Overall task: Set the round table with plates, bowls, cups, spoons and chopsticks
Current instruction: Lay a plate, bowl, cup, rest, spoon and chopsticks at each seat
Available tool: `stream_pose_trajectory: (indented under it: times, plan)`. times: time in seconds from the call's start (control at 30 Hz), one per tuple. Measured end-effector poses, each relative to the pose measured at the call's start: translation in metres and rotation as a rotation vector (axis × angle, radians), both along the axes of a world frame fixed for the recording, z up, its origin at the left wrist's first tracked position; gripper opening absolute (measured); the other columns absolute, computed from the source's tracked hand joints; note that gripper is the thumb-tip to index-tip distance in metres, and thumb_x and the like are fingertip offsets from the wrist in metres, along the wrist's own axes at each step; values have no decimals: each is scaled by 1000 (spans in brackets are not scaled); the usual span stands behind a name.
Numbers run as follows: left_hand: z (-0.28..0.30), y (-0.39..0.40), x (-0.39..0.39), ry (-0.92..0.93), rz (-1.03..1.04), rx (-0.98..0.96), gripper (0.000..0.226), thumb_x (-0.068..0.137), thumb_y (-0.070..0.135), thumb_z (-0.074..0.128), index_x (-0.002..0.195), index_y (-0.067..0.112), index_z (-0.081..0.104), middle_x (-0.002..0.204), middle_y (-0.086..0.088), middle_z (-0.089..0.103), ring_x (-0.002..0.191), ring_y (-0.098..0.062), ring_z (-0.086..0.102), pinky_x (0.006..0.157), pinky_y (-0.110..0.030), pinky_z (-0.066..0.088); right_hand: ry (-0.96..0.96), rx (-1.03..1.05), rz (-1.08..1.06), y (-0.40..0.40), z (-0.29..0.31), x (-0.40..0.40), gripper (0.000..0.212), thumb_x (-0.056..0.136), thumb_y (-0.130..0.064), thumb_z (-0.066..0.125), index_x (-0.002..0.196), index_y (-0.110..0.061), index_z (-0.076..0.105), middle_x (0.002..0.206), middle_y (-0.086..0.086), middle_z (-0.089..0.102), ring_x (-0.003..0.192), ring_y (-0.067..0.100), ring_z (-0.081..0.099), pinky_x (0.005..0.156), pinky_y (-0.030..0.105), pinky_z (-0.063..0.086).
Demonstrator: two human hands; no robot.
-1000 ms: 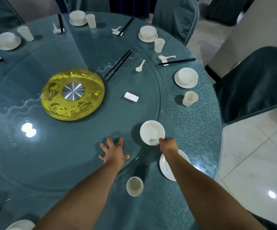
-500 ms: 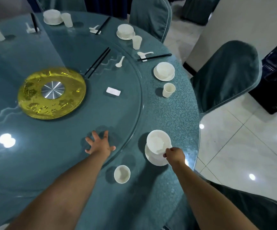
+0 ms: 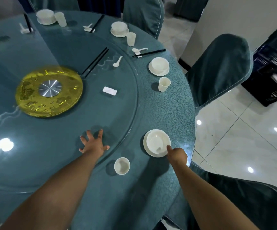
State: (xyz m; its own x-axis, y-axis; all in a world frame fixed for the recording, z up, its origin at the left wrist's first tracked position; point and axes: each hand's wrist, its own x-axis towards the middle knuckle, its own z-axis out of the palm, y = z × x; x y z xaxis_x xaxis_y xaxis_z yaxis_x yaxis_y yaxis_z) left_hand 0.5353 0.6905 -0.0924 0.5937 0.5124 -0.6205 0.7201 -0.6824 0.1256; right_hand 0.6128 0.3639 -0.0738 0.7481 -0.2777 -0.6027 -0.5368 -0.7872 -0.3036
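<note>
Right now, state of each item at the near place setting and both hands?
bowl: upright, sitting on the plate
plate: flat on the table rim, under the bowl
cup: upright, standing apart from the plate
right hand: at the bowl's near edge, grip unclear
left hand: fingers spread, resting on the glass turntable
loose chopsticks: lying together on the turntable
loose spoon: lying on the turntable

On the near right rim of the round table, a bowl on a plate and a cup to its left flank a bare gap. Farther along the rim, open cloth separates them from another cup. On the glass turntable, the left hand blocks the near edge; chopsticks, a spoon and a small white rest lie farther in.
</note>
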Motion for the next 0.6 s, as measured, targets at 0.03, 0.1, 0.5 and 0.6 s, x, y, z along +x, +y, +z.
stream_pose_trajectory:
  times: [0.03, 0.1, 0.5, 0.6]
  plan:
    - [0, 2, -4, 3, -7, -4, 91, 82, 55, 69, 149, 52, 7, 155, -2, -13, 146, -40, -9, 104, -72, 28, -31, -21, 5, 2, 1, 0, 53, 98, -48, 43, 98, -3, 71, 96, 13, 72, 95, 31, 65, 73, 28, 42]
    - [2, 6, -12, 16, -20, -14, 91, 84, 53, 69, 149, 52, 5, 157, -1, -16, 146, -39, -12, 105, -72, 28, -81, -41, 31, 9, 6, 2, 49, 98, -44, 43, 103, -2, 69, 101, 16, 71, 98, 33, 65, 72, 29, 42]
    - [25, 51, -66, -13, 67, -62, 80, 84, 54, 66, 150, 39, 22, 157, -1, -2, 146, -36, 3, 105, -60, 39, -115, 103, 342, 139, 26, 15, 23, 88, -27, 52, 94, -8, 64, 99, 17, 70, 96, 37, 63, 75, 32, 42]
    - [24, 54, -63, -48, 227, -46, 83, 83, 59, 66, 150, 38, 22, 153, -2, 5, 143, -36, 9, 103, -59, 41, -82, 119, 451, 174, 24, 15, 26, 87, -31, 54, 96, -10, 65, 104, 15, 70, 103, 37, 62, 83, 33, 46]
